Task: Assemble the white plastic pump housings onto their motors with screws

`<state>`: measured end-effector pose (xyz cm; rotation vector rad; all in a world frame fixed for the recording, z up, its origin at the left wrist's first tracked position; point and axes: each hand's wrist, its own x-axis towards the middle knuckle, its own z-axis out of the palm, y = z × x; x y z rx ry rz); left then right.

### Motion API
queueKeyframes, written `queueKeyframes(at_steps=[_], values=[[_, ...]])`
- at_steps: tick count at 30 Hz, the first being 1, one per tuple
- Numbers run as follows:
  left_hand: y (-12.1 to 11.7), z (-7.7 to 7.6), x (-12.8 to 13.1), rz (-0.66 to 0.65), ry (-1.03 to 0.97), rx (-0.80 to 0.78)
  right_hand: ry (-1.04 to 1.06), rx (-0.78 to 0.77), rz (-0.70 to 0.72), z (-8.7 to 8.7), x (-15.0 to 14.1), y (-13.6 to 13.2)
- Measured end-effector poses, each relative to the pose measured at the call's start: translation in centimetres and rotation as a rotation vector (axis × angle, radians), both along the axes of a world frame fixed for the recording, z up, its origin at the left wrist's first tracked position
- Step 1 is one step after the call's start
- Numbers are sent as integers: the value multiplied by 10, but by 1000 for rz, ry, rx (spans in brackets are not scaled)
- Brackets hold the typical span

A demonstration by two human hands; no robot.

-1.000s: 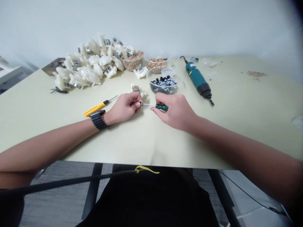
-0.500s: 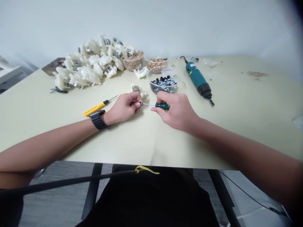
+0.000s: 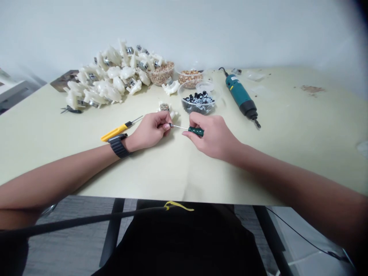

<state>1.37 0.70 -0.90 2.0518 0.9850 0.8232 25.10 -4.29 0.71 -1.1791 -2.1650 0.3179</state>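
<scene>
FREE: near tabletop | BLOCKED centre: green screwdriver; beyond: clear bowl; right: power tool

My screwdriver handle looks like glossy plastic, its thin shaft shiny metal. At upper left, the pale parts seem smooth, glossy plastic; my watch strap looks matt.

Place: a small assembly workshop, by the look of my table
Worktop: pale table against a plain wall
Stock: cream plastic pieces, much alike, heaped before me
Tub: clear, low tub of small dark and silvery bits
Tools: corded power tool, yellow-handled tool, green-handled screwdriver in my right hand
</scene>
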Motion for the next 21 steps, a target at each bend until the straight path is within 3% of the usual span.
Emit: queueKeyframes(at_steps=[6,10,13,21], values=[[0,0,1,0,13,23,31,16,10,1,-1,0],[-3,2,2,-3,31,59,-70,-79,-114,5,-2,2],[-3,2,1,-9,42,76,-117,-148,-79,5,-1,3],[-2,1,0,-14,41,64,22,49,42,-3,7,5]])
